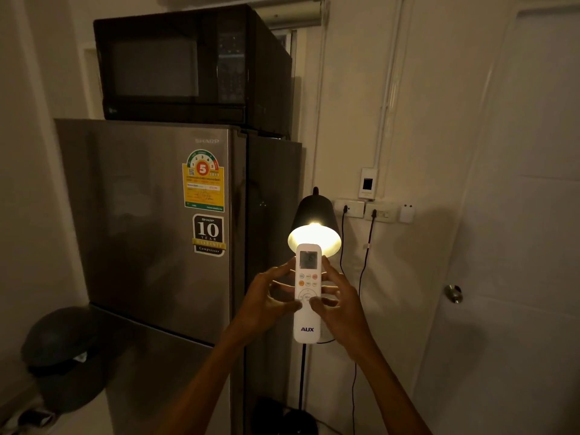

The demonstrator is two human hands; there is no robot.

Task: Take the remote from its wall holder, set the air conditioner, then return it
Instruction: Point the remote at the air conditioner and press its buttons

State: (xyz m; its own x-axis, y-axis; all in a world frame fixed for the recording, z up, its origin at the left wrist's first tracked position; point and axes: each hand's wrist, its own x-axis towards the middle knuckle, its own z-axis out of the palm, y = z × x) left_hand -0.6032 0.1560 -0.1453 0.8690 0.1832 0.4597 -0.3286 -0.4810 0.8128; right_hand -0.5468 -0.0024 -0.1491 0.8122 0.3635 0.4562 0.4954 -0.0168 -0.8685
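The remote (308, 293) stands upright between the two hands, its long axis vertical, screen end up and the AUX-marked end down, held in the air in front of a lit lamp (314, 229). The left hand (270, 301) cups its left edge and the right hand (337, 301) its right edge, so both are equally near. The fingers (279, 271) of the left hand curl around the side and back, pinching the body, and the fingers (331, 271) of the right hand do the same. Both thumbs lie across the round pad of buttons at the middle of the face, tips almost meeting. The small screen shows a faint reading, too dim to make out.

The setting step looks to be in hand: either thumb has only to press down where it already rests.

There is no tabletop under the remote. To the left stands a grey fridge (150, 221) with a black microwave (188, 64) on top. On the far wall to the right are sockets (365, 209) with cords plugged in, and a white door (518, 246) beyond. The wall holder is not clearly seen, so where the remote must return cannot be told.
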